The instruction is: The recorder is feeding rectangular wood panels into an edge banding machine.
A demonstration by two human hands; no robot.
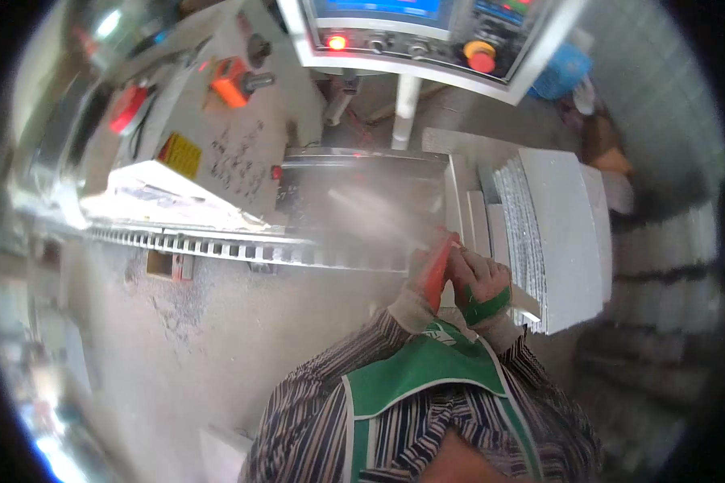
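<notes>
Both my hands are raised close together in front of my chest, in pale work gloves. A red tapered thing (437, 270) stands upright between them; its exact kind does not show. My left hand (415, 306) is closed around its lower part, most of the fingers hidden behind it. My right hand (479, 278), with a green band across it, has its fingers curled against the red thing's right side. Away from its tip, up and to the left, runs a blurred whitish streak (370, 211) over the dark machine bed (306, 181).
A control panel (403, 40) with lit screen and a red stop button (481, 61) hangs ahead on a white post (405, 109). A grey machine housing (234, 145) stands left. Stacked pale boards (568, 233) lie right. A slotted rail (217, 245) crosses the left side.
</notes>
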